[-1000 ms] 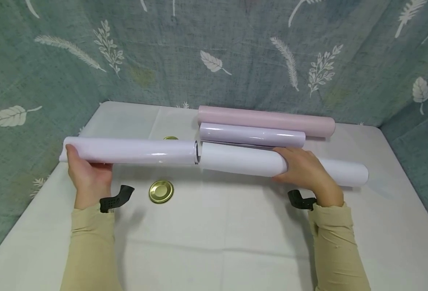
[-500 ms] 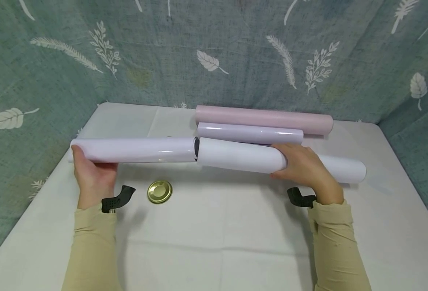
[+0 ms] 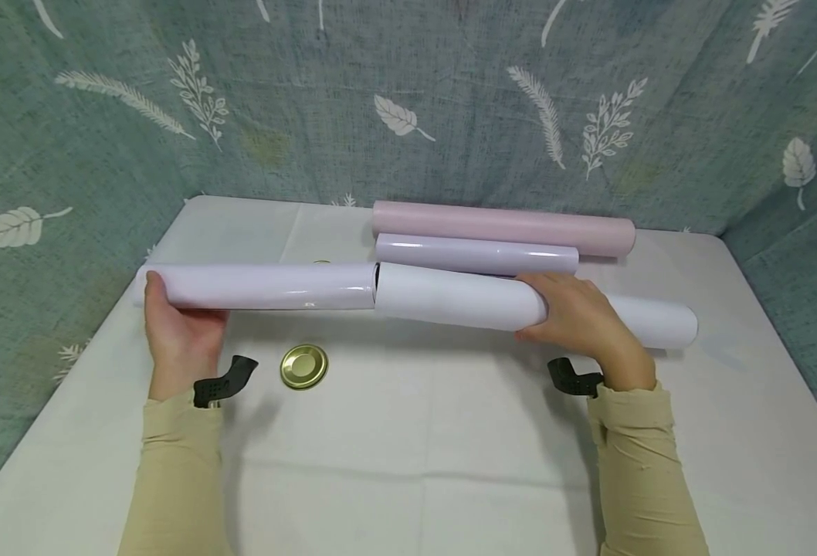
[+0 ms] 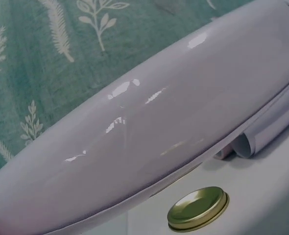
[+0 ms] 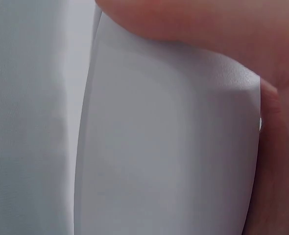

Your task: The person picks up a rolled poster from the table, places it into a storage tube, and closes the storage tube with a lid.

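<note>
My left hand (image 3: 184, 340) holds a glossy pale-lilac roll (image 3: 276, 286) near its left end, thumb on the front and palm below. The same glossy roll (image 4: 149, 117) fills much of the left wrist view. My right hand (image 3: 582, 320) grips a matte white roll (image 3: 457, 297) from above, around its middle. In the right wrist view, the white roll (image 5: 164, 137) lies between thumb and fingers. Both rolls are lifted in front of me, end to end, the glossy one's dark opening up against the white one's left end. My left fingers are mostly hidden behind the roll.
Behind the held rolls, a pink roll (image 3: 506, 228) and a shorter lilac roll (image 3: 478, 255) lie on the white-covered table (image 3: 353, 494). A gold lid (image 3: 304, 367) sits in front; another gold edge peeks out behind. Leaf-patterned green cloth (image 3: 408, 100) surrounds the back and sides.
My left hand has moved right with the glossy roll, closing the gap at the white roll's end. My right hand has stayed nearly still; the whole view has shifted slightly.
</note>
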A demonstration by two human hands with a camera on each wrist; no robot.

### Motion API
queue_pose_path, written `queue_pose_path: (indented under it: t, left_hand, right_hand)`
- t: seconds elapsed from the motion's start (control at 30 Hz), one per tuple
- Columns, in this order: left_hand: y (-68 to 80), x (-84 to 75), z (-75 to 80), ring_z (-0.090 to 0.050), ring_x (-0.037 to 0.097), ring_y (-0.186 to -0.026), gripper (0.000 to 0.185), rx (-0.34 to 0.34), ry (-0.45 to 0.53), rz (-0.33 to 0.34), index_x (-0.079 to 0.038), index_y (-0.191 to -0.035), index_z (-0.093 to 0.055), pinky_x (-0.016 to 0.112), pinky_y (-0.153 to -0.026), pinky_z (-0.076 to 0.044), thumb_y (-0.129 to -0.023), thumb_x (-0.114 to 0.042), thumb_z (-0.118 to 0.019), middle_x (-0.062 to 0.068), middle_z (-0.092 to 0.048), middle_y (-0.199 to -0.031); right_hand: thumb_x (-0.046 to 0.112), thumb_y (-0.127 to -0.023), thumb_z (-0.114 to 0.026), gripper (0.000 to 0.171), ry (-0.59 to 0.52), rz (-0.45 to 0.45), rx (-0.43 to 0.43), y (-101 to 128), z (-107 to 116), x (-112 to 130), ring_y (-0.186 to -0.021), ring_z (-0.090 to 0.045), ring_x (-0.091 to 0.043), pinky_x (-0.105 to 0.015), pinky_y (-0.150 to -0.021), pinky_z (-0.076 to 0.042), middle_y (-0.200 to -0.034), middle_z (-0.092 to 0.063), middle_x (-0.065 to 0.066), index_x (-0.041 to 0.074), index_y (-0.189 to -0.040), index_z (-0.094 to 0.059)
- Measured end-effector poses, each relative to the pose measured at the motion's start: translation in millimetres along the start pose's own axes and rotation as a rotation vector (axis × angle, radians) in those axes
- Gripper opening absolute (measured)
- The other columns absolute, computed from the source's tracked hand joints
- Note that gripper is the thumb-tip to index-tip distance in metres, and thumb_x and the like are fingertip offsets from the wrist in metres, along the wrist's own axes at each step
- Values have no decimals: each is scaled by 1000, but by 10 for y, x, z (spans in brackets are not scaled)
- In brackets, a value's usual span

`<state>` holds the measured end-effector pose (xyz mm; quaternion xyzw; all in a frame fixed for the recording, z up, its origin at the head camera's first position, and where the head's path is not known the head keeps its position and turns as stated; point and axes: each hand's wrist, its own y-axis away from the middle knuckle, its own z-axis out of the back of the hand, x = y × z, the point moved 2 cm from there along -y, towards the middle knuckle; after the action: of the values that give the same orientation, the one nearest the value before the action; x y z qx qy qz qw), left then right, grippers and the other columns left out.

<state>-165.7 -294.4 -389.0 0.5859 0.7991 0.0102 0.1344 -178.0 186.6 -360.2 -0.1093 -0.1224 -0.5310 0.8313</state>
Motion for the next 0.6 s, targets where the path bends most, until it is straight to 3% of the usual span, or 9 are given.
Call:
queue_pose_path:
  t: [0.17,0.4,0.6]
  left_hand:
    - [16,48,-3,-37,20,-118,47,-4,-10,85,-29,-123,-39,48,-94,-31,-83,-24,-64,-2,-38,-128]
    - [39,171,-33,-38,21,-116,58,-83,-72,94,-30,-121,-38,46,-92,-35,-77,-10,-70,-1,-40,-125]
    - [50,278,-54,-40,22,-115,52,-35,-76,136,-23,-122,-39,46,-93,-35,-80,-6,-66,1,-42,-123]
  right_hand:
    - [46,-60,-78,78,7,11,-8,-2,-8,10,-108,-47,-23,-48,-86,-34,-121,-52,-2,22,-127,-47]
    - [46,-60,-77,77,7,25,-24,2,-6,19,-107,-48,-23,-47,-85,-35,-120,-53,-1,24,-127,-47]
    - [47,-60,-78,76,6,31,-36,3,3,20,-107,-48,-22,-47,-84,-35,-119,-54,0,25,-126,-47]
